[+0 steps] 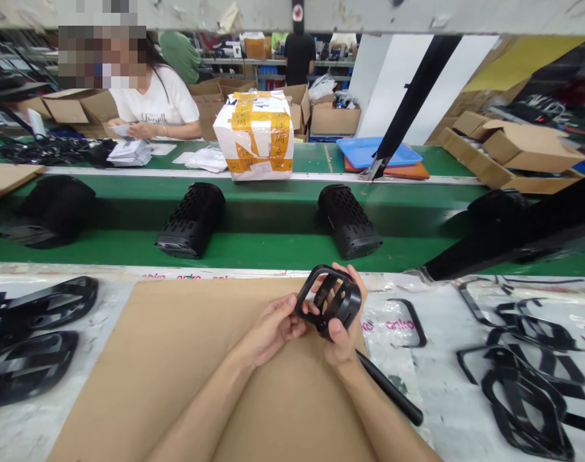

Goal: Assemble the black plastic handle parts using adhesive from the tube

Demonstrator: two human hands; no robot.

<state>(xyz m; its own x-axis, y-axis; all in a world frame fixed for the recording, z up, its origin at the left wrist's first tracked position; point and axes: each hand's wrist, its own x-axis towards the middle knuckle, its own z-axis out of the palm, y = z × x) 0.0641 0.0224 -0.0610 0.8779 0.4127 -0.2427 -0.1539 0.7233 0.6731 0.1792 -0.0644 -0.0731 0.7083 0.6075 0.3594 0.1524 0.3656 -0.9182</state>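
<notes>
Above the brown cardboard sheet, my right hand grips a black plastic frame with rounded corners and an open middle. Its thumb presses the lower side, and its fingers wrap around the back. My left hand pinches the left edge of the same frame between thumb and fingers. A black rod or tube lies beside my right forearm, partly hidden by it. Just right of my hands, a single thin black frame piece rests on the plastic-covered bench.
Loose black frames are heaped at right; larger black parts lie at left. Black perforated housings stand on the green conveyor. A dark post slants across the right. Beyond the belt are a taped box and a co-worker.
</notes>
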